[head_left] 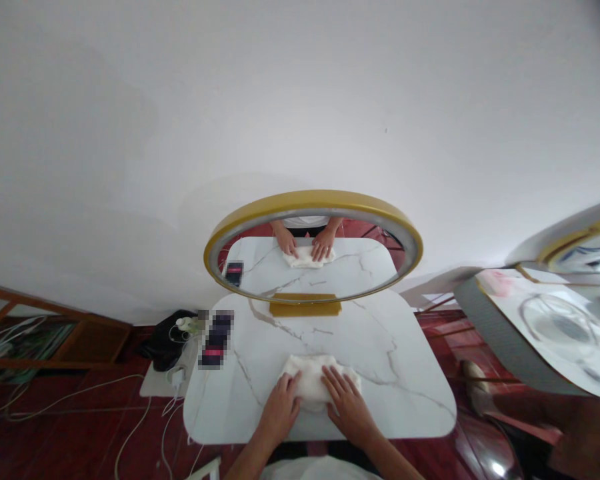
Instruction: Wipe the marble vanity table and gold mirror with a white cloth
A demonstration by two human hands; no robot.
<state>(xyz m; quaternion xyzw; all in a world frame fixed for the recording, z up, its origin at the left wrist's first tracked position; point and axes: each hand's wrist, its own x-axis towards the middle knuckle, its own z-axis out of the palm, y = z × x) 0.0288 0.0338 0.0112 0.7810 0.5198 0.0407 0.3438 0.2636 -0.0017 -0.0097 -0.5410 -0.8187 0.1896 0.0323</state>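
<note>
A white cloth (314, 379) lies bunched on the white marble table (395, 373) near its front edge. My left hand (280, 407) rests on the cloth's left part with fingers curled over it. Over on the right part, my right hand (347, 403) lies flat, fingers stretched out. A gold-framed oval mirror (313, 200) stands at the table's back and reflects both hands and the cloth.
A phone (216, 339) lies at the table's left back corner. Cables, a charger and a black bag (167, 343) sit on the red floor to the left. A second marble table with a mirror (555, 333) stands at the right.
</note>
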